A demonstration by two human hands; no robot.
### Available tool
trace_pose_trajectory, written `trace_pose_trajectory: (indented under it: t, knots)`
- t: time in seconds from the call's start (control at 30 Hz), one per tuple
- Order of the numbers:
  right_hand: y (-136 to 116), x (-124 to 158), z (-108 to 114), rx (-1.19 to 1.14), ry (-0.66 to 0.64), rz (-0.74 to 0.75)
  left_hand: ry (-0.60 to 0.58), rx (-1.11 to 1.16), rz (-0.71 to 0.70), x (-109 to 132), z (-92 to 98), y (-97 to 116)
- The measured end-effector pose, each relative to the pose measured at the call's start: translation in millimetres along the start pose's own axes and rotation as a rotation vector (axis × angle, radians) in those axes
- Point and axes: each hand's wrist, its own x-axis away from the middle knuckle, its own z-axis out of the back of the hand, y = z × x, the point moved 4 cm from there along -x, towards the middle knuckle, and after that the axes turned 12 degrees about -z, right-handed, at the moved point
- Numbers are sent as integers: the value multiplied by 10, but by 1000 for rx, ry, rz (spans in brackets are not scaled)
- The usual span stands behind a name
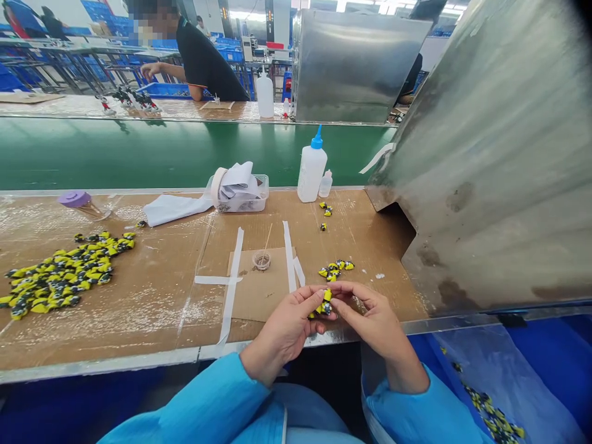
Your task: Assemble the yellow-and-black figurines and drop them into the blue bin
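Pieces, yellow and black, sit in the left hand, which curls around them, maybe so none fall. The right hand touches them; I can't tell if it grips. More pieces lie just past both hands, likely for easy reach.

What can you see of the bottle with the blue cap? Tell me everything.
The bottle is tall, whitish and translucent, apparently plastic, with sloping shoulders and a blue cap drawn up into a pointed nozzle. It stands upright on the brown worktop, near the edge by the green belt. A smaller bottle stands close on its right; whether they touch I can't tell. The left hand and right hand are both clear of it. Its fill level isn't clear.
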Motion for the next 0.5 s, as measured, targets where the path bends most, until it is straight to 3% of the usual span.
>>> trace_pose_trajectory:
  t: [0.17, 0.37, 0.5]
  knots:
    - [25, 16, -20, 20, 60, 20, 34, -34, -39, 10, 3, 19]
    - [10, 18, -35, 124, 104, 100, -15, -52, -35, 10, 11, 1]
    - [39, 14, -38, 71, 103, 67, -6, -73, -20, 8, 8, 1]
